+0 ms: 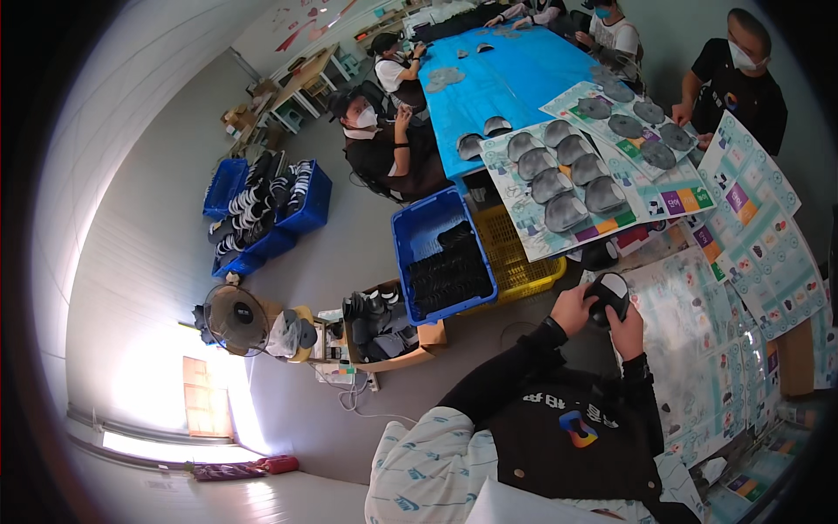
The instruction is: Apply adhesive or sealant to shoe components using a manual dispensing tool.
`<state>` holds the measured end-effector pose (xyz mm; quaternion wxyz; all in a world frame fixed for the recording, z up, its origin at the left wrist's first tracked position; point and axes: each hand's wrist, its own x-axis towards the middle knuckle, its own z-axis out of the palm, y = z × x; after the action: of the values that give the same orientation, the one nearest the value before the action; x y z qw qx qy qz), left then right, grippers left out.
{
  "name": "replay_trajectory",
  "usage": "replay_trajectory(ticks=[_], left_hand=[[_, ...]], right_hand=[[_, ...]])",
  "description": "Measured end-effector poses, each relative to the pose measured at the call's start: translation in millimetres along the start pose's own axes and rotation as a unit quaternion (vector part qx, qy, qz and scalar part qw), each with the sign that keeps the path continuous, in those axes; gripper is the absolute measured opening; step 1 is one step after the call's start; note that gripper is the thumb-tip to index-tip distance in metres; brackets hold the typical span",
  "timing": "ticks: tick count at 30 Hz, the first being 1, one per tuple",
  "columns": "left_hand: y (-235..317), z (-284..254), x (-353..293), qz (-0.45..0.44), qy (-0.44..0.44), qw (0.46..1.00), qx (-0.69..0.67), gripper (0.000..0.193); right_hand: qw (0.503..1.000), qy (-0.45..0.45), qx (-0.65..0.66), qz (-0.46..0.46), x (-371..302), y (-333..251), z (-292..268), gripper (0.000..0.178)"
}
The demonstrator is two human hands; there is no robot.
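Both my hands grip a small black cup-shaped piece (610,295) with a pale grey patch, held in front of my apron. My left hand (572,310) closes on its left side. My right hand (627,333) has its fingers wrapped round the lower right side. Just beyond, a printed board (513,229) carries rows of grey dome-shaped pieces (566,211). Another dark rounded piece (599,254) lies under that board's near edge, close to my hands. The exact kind of the held piece cannot be made out.
To the left stand a blue crate (403,253) of stacked black pieces, a yellow crate (554,272), a cardboard box (431,337) and a fan (237,318). Printed sheets (690,323) cover the right-hand table. Co-workers sit round a blue table (524,74); another person (742,87) stands at right.
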<state>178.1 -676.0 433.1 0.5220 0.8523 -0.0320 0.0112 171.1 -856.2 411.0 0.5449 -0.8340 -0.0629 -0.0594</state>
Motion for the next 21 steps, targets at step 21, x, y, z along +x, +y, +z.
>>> replay_trajectory(ticks=[21], left_hand=[[-38,-46,-14,0.038,0.010,0.999,-0.027,0.028]], right_hand=[[0.996,-0.056,-0.053,0.034,-4,-35,33,0.028]])
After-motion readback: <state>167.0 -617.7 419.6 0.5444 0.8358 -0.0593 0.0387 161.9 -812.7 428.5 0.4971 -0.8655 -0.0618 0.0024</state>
